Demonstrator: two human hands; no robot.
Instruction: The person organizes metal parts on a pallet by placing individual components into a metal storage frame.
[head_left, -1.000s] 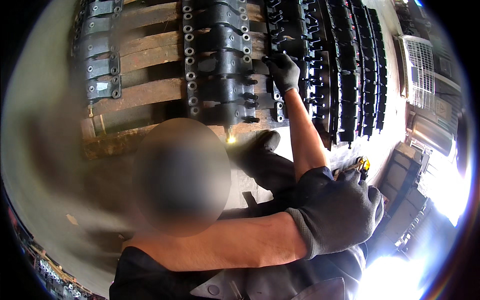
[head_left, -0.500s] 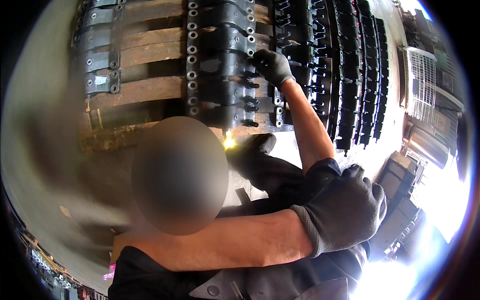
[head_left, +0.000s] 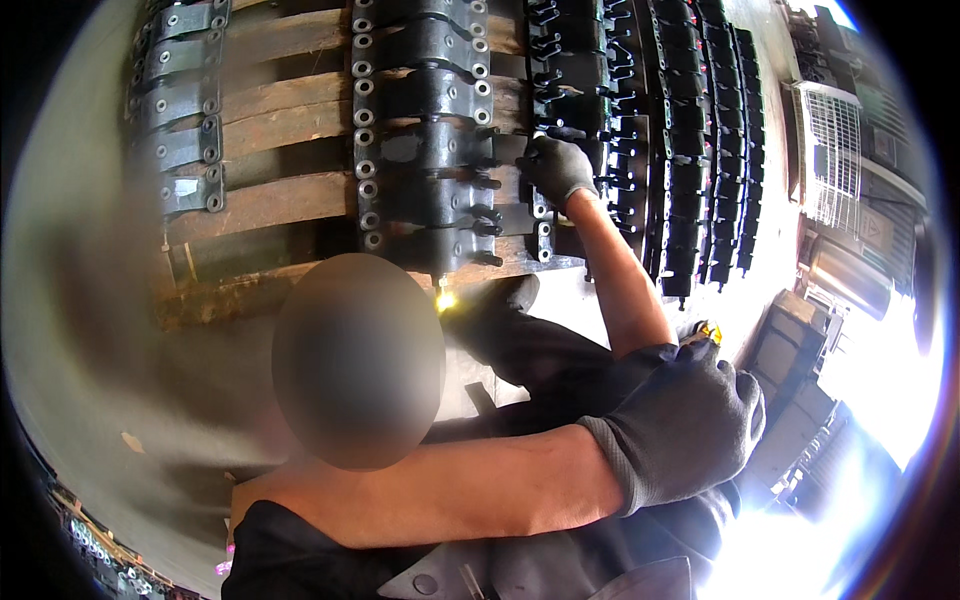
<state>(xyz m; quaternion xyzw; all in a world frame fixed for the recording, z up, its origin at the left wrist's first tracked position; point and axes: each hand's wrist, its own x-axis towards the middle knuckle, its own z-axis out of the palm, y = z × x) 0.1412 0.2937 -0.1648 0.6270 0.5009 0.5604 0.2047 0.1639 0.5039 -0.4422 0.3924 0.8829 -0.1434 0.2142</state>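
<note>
My right hand (head_left: 562, 172), in a dark grey glove, reaches up to a row of black brackets (head_left: 567, 85). Its fingers are curled at the row's left edge beside a small dark piece; what they grip is hidden. To its left runs a column of black metal brackets (head_left: 432, 150) with ringed holes along both edges. Dark bolt-like pins (head_left: 487, 213) stick out from the right edge of its lower brackets. My left hand (head_left: 680, 430), also gloved, is curled in front of my body at the right. A small yellow thing (head_left: 709, 332) shows beside its fingertips; the palm is hidden.
The brackets lie on wooden pallet boards (head_left: 290, 205). Another column (head_left: 185, 105) stands at far left, and more dark rows (head_left: 690, 150) at the right. A wire-mesh cage (head_left: 830, 155) and grey boxes (head_left: 785, 345) are farther right. A yellow light (head_left: 445, 300) glows below the middle column.
My right hand has moved from the middle column's right edge rightward and down to the adjoining row. A yellow thing now shows by my left fingertips. The view has shifted slightly.
</note>
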